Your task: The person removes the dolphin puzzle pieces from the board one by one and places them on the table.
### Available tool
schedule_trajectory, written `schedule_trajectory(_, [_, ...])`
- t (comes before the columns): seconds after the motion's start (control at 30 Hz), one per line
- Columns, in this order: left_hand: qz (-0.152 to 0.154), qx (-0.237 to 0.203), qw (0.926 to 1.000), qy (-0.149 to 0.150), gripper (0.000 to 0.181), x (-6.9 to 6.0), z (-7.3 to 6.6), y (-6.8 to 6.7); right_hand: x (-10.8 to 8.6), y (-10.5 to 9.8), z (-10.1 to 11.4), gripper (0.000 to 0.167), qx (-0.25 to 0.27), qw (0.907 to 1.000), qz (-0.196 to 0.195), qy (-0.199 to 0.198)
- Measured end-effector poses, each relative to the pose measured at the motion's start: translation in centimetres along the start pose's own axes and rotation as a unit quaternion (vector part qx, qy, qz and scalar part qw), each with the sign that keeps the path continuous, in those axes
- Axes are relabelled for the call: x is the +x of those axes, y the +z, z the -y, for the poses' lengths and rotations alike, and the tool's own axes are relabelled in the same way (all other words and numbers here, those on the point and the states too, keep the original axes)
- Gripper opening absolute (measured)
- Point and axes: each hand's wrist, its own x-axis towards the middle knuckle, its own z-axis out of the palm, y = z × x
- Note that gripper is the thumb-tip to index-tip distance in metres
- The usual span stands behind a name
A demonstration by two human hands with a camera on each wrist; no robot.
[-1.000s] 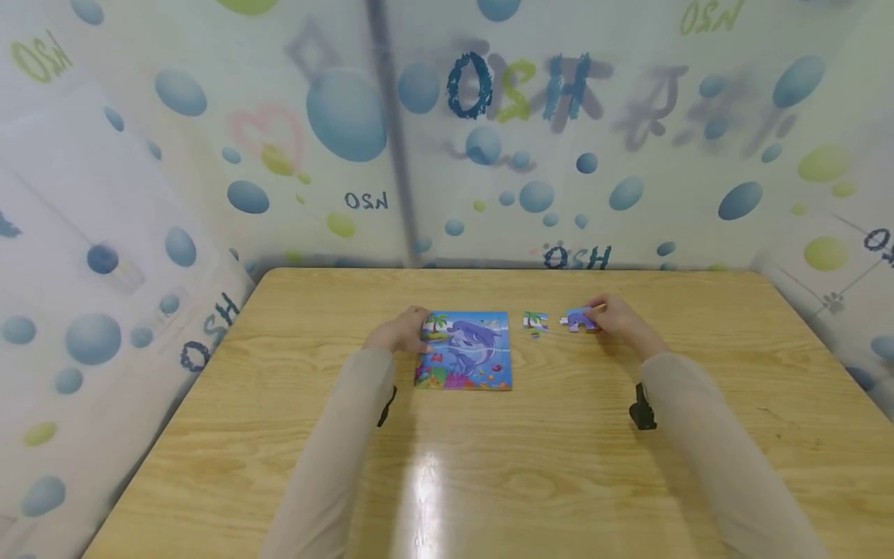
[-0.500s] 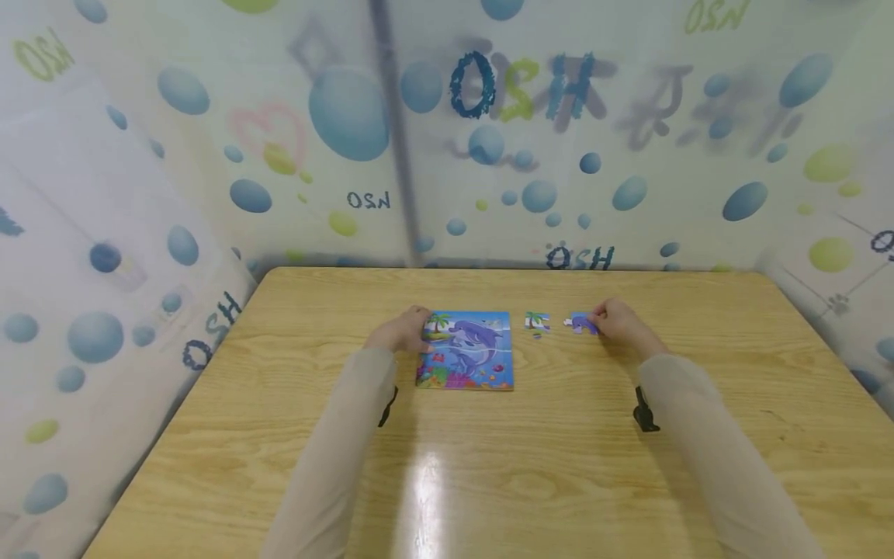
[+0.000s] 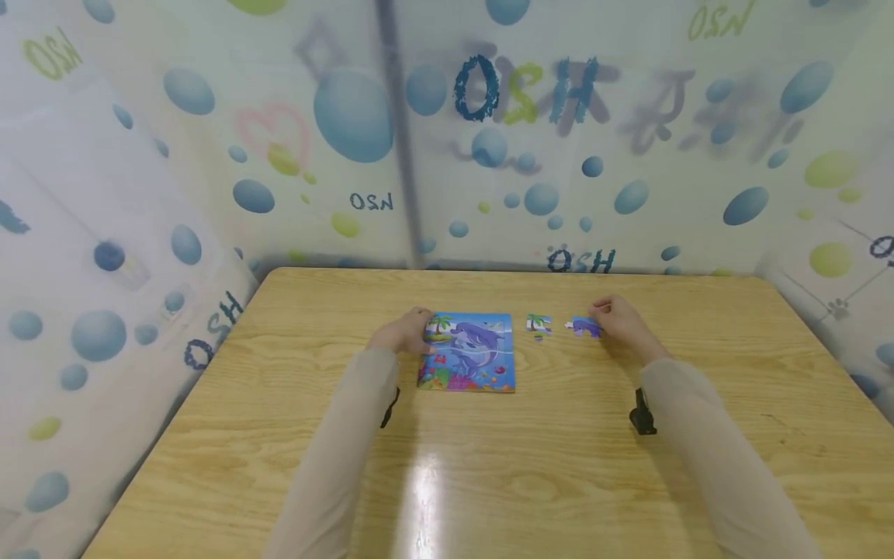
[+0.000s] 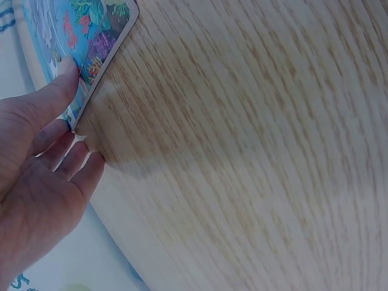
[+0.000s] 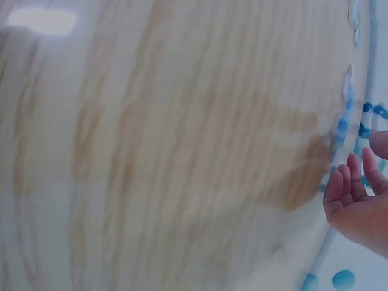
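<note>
A square dolphin puzzle [image 3: 466, 352] lies flat on the table. At its left side is my left hand [image 3: 403, 331]; in the left wrist view that hand [image 4: 45, 163] grips the edge of the puzzle [image 4: 91, 30], thumb on its top face and fingers along the edge. A separate purple dolphin piece [image 3: 583, 326] lies to the right, with my right hand [image 3: 624, 324] at its right end. In the right wrist view the fingers of my right hand [image 5: 361, 197] are loosely bent beside the piece [image 5: 343, 124], thumb apart from them.
Between the puzzle and the dolphin piece lie a palm-tree piece [image 3: 538, 323] and a small blue bit [image 3: 538, 338] just below it. The wooden table [image 3: 531, 473] ends at a patterned wall sheet [image 3: 433, 178] behind.
My right hand has drawn back slightly from the dolphin piece, and more of the piece shows. My left hand has stayed at the puzzle's edge. The head view has shifted a little.
</note>
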Motion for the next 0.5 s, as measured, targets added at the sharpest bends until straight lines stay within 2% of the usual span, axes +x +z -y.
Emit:
schedule_trajectory(0.23, [-0.001,-0.017,0.9998,-0.007,0.072,0.0,0.1,0.2,0.4,0.8,2.4,0.043,0.006,0.9980,0.016,-0.060])
schedule_trajectory(0.5, [0.000,-0.011,0.9999,-0.002,0.072,0.1,0.1,0.1,0.8,3.0,5.9,0.050,0.021,0.9903,0.094,-0.099])
